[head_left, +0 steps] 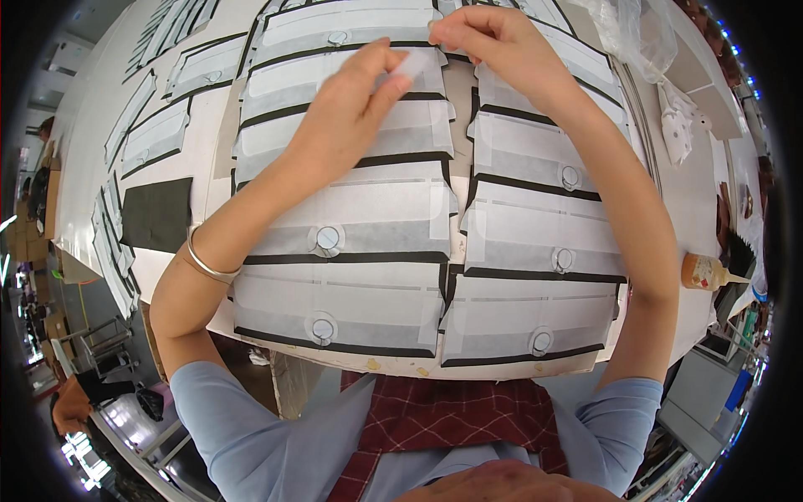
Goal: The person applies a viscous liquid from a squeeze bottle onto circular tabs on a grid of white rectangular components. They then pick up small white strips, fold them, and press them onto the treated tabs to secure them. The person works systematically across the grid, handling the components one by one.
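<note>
Patch (416, 64) of white fabric is held above the far rows of panels, pinched at both ends.

It is clamped between the fingers of the left hand (351, 117) and those of the right hand (489, 38), over a white-and-black panel (347, 84) on the bench (92, 125). Two columns of overlapping panels are laid out nearer the body, each already fitted with a round snap (328, 238). Whether the far panels are finished is hard to judge, as they are covered by the hands. A glue bottle (707, 272) lies at the right, partly cut off.
</note>
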The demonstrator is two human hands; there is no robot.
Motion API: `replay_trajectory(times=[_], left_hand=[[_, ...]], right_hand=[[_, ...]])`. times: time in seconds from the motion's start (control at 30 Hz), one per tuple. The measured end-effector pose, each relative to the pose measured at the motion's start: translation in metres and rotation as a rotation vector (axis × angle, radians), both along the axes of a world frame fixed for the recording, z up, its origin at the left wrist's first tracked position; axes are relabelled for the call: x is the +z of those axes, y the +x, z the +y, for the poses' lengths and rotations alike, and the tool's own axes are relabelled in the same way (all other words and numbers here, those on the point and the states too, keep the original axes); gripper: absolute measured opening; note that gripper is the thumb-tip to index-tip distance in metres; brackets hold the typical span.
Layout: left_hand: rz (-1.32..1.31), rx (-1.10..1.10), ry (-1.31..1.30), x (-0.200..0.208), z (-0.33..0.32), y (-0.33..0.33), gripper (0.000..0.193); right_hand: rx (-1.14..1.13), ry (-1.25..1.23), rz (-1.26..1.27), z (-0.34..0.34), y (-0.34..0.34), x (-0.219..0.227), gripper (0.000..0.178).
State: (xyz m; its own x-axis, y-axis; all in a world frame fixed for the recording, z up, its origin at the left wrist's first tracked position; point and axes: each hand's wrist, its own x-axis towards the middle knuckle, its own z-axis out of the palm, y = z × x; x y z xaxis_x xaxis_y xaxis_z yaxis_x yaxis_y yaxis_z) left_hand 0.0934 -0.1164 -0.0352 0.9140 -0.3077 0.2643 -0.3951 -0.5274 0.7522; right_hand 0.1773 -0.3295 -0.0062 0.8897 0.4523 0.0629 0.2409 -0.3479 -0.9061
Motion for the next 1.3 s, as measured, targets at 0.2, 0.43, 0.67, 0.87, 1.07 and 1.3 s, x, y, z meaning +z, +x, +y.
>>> replay_trajectory(times=[0.2, 0.43, 0.67, 0.87, 1.07, 1.3], left_hand=[[0.110, 0.026, -0.102, 0.020, -0.018, 0.022, 0.023], [-0.081, 0.101, 0.030, 0.014, -0.016, 0.055, 0.023], [-0.359, -0.072, 0.328, -0.014, -0.024, 0.080, 0.037], [-0.400, -0.094, 0.467, -0.018, -0.039, 0.084, 0.046], [-0.472, -0.160, 0.517, -0.019, -0.046, 0.085, 0.049], [-0.480, -0.196, 0.636, -0.006, -0.057, 0.087, 0.051]], right_hand=[[0.075, 0.108, 0.168, -0.007, -0.006, 0.013, 0.017], [0.057, -0.176, 0.133, -0.067, 0.058, 0.017, 0.021], [0.131, -0.402, 0.124, -0.073, 0.084, -0.014, 0.015], [0.117, -0.242, 0.106, -0.069, 0.093, -0.025, 0.021], [0.095, -0.195, 0.049, -0.066, 0.101, -0.038, 0.016], [-0.032, -0.226, -0.135, -0.067, 0.102, -0.048, 0.024]])
